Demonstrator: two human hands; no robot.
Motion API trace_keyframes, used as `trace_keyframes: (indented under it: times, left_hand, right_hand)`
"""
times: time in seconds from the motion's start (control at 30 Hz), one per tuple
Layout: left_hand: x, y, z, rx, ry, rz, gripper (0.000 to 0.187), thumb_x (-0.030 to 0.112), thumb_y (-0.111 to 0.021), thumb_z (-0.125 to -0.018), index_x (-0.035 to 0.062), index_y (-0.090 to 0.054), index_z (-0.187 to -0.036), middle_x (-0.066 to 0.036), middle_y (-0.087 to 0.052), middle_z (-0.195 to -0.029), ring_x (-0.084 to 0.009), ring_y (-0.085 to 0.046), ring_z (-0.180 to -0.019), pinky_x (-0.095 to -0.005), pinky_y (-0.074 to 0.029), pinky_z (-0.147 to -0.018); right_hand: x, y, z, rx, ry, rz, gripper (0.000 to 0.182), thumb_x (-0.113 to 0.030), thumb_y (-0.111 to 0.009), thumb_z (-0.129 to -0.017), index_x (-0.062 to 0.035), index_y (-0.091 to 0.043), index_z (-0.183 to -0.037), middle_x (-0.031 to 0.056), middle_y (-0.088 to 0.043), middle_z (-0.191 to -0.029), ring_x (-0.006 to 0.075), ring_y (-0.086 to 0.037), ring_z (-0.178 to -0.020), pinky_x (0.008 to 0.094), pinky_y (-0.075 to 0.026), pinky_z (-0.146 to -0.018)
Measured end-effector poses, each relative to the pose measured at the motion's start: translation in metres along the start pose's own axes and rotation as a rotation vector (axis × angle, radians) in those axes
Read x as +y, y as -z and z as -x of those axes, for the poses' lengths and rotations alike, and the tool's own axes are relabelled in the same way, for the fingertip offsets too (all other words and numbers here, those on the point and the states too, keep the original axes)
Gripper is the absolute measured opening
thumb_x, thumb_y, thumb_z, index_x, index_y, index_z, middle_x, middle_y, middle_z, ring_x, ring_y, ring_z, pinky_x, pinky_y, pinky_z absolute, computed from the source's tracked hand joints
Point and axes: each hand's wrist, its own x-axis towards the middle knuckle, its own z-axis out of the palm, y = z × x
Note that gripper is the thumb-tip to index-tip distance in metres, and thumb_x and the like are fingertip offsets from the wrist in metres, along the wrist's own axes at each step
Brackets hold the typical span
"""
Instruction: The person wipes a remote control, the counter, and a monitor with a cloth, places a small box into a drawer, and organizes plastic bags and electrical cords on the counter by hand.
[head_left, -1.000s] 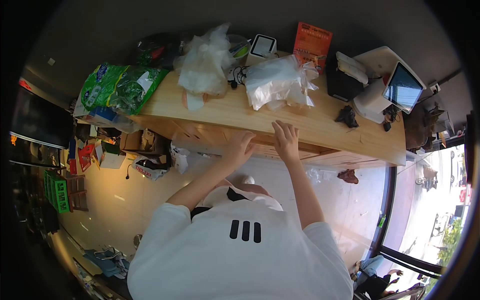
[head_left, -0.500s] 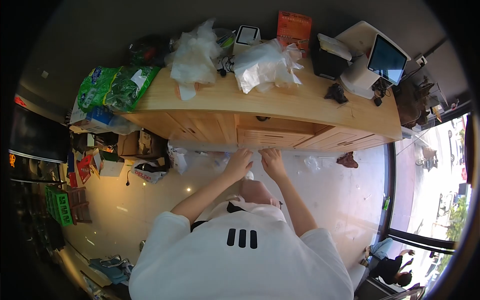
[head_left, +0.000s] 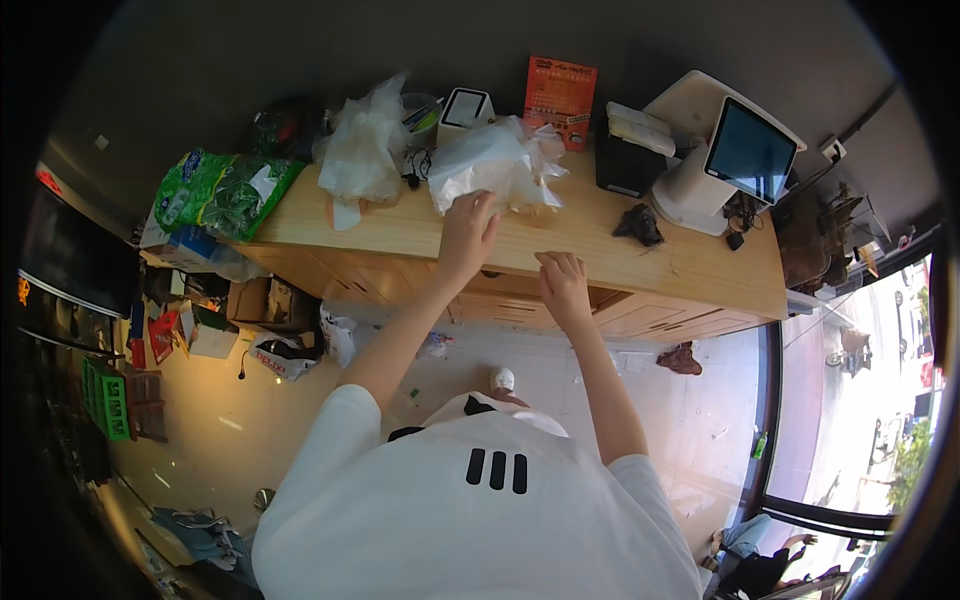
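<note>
My left hand [head_left: 467, 236] reaches over the wooden counter [head_left: 395, 229], its fingertips right at the lower edge of a crumpled whitish plastic bag [head_left: 475, 163]. Its fingers are stretched forward with the thumb apart. Lower and to the right, my right hand [head_left: 564, 284] is raised in front of the counter's front edge, fingers loosely bent and apart, nothing visible in them. Left of that bag lies a second bunch of clear plastic bags [head_left: 362, 150]. A black cable [head_left: 413, 170] runs between the two.
A green package [head_left: 225, 192] sits at the counter's left end. To the right are a black box [head_left: 628, 160], a dark crumpled item [head_left: 638, 226] and a screen terminal [head_left: 750, 150]. A red sign [head_left: 560, 102] leans at the back. Cardboard boxes [head_left: 262, 303] and bags lie on the floor.
Both hands have risen and moved forward from below the counter's front edge, the left one farther, up to the whitish bag. My view has shifted, and the counter appears lower.
</note>
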Motion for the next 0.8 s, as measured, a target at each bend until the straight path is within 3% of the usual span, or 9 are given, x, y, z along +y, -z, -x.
trace_keyframes:
  times: [0.07,0.17,0.4,0.6,0.67,0.8]
  left_hand:
    - [-0.032,-0.013,-0.042,0.013,-0.031,-0.279,0.042,0.011,-0.065,-0.081,0.0024,-0.052,-0.120,-0.014,-0.056,-0.118,-0.0319,-0.050,-0.111,-0.0452,-0.040,-0.091]
    - [-0.069,-0.031,-0.064,-0.127,0.029,-0.433,0.049,0.017,-0.071,-0.075,0.0056,-0.053,-0.119,-0.011,-0.056,-0.116,-0.0304,-0.050,-0.110,-0.0435,-0.040,-0.089]
    - [-0.085,-0.062,-0.066,-0.211,0.124,-0.487,0.039,0.019,-0.072,-0.072,0.0053,-0.056,-0.106,-0.010,-0.061,-0.095,-0.0274,-0.058,-0.094,-0.0432,-0.040,-0.086]
    - [-0.027,-0.054,-0.049,-0.014,-0.007,-0.444,0.021,0.009,-0.065,-0.074,0.0066,-0.059,-0.094,-0.009,-0.061,-0.086,-0.0261,-0.060,-0.087,-0.0405,-0.041,-0.080]
    - [-0.009,-0.050,-0.041,-0.005,-0.032,-0.423,0.022,0.007,-0.064,-0.073,0.0064,-0.058,-0.094,-0.010,-0.061,-0.087,-0.0270,-0.059,-0.087,-0.0400,-0.042,-0.079]
    - [0.025,-0.031,-0.018,0.005,-0.013,-0.287,0.032,-0.001,-0.065,-0.069,0.0056,-0.059,-0.099,-0.012,-0.060,-0.095,-0.0329,-0.056,-0.087,-0.0422,-0.046,-0.078]
  right_hand:
    - [0.016,0.005,-0.009,-0.010,0.018,-0.007,0.028,0.001,-0.060,-0.079,-0.0037,-0.061,-0.106,0.0096,-0.061,-0.099,0.0282,-0.056,-0.095,0.0418,-0.042,-0.086]
    - [0.031,0.011,-0.016,-0.038,0.032,-0.031,0.027,0.001,-0.061,-0.079,-0.0036,-0.062,-0.105,0.0100,-0.062,-0.097,0.0280,-0.056,-0.095,0.0421,-0.043,-0.085]
    - [0.047,0.012,-0.026,-0.082,0.080,-0.101,0.029,0.000,-0.062,-0.078,-0.0042,-0.061,-0.107,0.0085,-0.062,-0.097,0.0265,-0.057,-0.094,0.0411,-0.043,-0.085]
    - [0.036,0.014,-0.075,-0.039,0.141,0.045,0.037,-0.002,-0.059,-0.078,-0.0058,-0.058,-0.115,0.0111,-0.059,-0.109,0.0285,-0.053,-0.105,0.0420,-0.041,-0.088]
    - [0.035,0.013,-0.092,0.029,0.176,0.240,0.041,-0.003,-0.058,-0.077,-0.0071,-0.056,-0.118,0.0124,-0.056,-0.114,0.0284,-0.050,-0.109,0.0425,-0.040,-0.089]
    - [0.032,0.015,-0.097,0.052,0.197,0.292,0.040,-0.004,-0.059,-0.075,-0.0078,-0.056,-0.115,0.0108,-0.056,-0.108,0.0262,-0.049,-0.109,0.0402,-0.039,-0.087]
